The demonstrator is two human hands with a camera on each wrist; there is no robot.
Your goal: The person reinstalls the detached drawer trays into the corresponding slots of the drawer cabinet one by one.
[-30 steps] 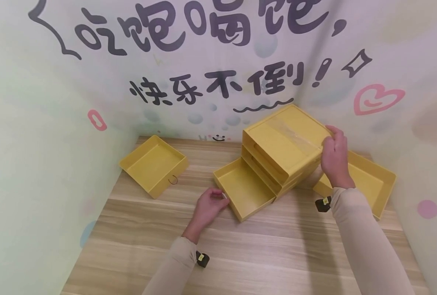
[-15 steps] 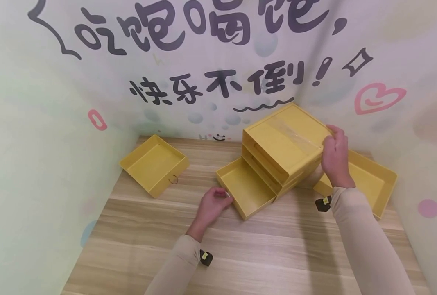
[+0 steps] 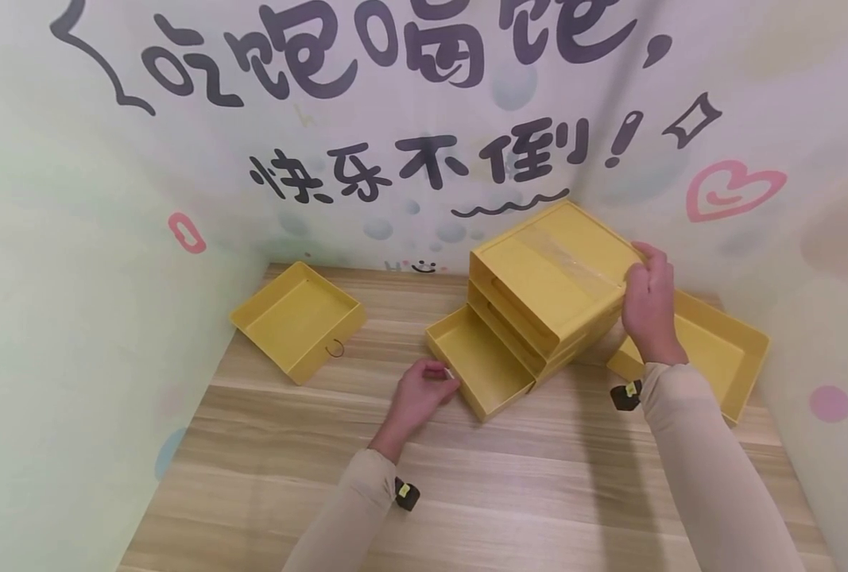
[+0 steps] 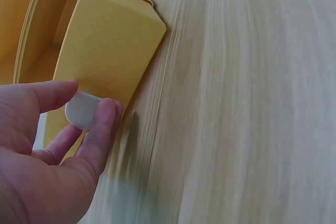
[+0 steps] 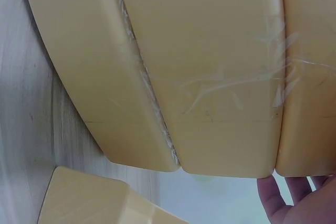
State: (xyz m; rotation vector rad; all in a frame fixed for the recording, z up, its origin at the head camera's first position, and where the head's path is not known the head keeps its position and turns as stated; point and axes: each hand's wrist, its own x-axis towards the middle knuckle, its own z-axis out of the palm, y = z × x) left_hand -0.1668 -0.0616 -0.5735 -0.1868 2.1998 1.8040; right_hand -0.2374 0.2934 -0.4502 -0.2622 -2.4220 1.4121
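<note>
A yellow drawer cabinet (image 3: 552, 270) stands at the back right of the table, turned at an angle. Its bottom drawer (image 3: 488, 361) sticks partly out, while the slots above it have no drawers. My left hand (image 3: 420, 395) is at that drawer's front, pinching a white round knob (image 4: 81, 111) between thumb and fingers. On the cabinet's far right top corner, my right hand (image 3: 650, 306) grips the edge. In the right wrist view, the fingers (image 5: 270, 198) wrap the cabinet's edge, and clear tape (image 5: 236, 82) crosses its side.
A loose yellow drawer (image 3: 302, 318) lies at the back left, a thin dark loop (image 3: 334, 348) at its front. Another drawer (image 3: 717, 349) lies at the right, partly behind my right arm. Printed walls (image 3: 366, 230) enclose the wood-grain table (image 3: 309, 445).
The bottom drawer has slid a little further into the cabinet. My left hand has moved right with its knob. My right hand stays at the cabinet's corner.
</note>
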